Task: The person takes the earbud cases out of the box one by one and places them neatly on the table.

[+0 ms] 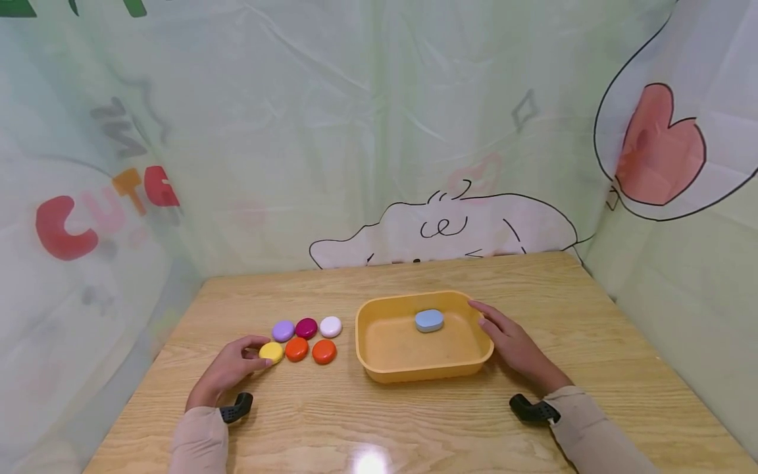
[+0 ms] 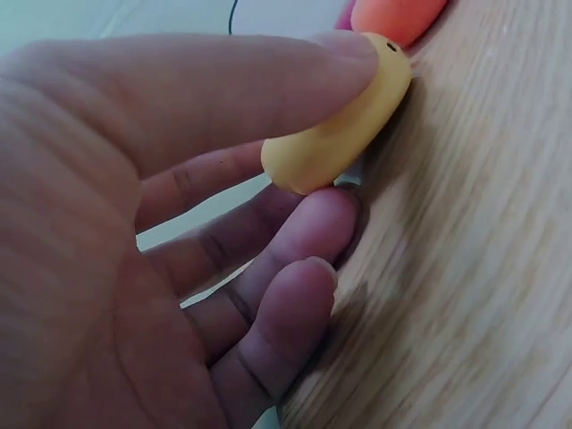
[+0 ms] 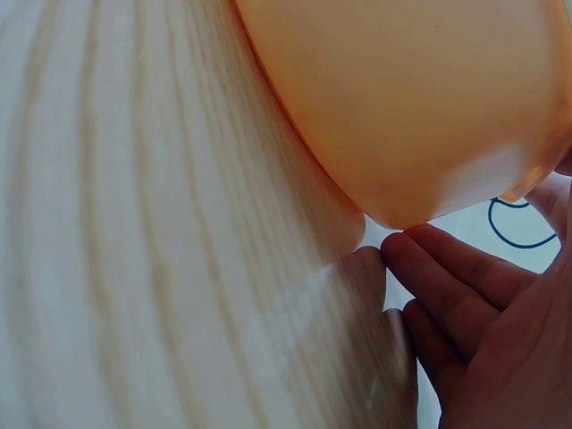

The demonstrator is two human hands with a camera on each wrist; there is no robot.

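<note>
In the head view my left hand [image 1: 232, 365] pinches a smooth yellow disc [image 1: 271, 353] at the left of the table. The left wrist view shows the thumb lying over the yellow disc [image 2: 335, 134], which is tipped up off its flat side. My right hand [image 1: 518, 342] rests against the right end of an orange-yellow tray [image 1: 408, 376], its straight fingers at the rim. Seen from the right wrist, fingertips [image 3: 398, 250] lie right at the tray's outer wall [image 3: 420, 107]. A light blue rounded block [image 1: 429, 320] lies inside the tray.
Beside the yellow disc sit two orange-red discs [image 1: 297, 349], a lilac disc [image 1: 283, 330], a dark magenta disc [image 1: 306, 328] and a white disc [image 1: 331, 326]. The wooden table [image 1: 308, 421] meets a printed curtain [image 1: 284, 164] behind and on both sides.
</note>
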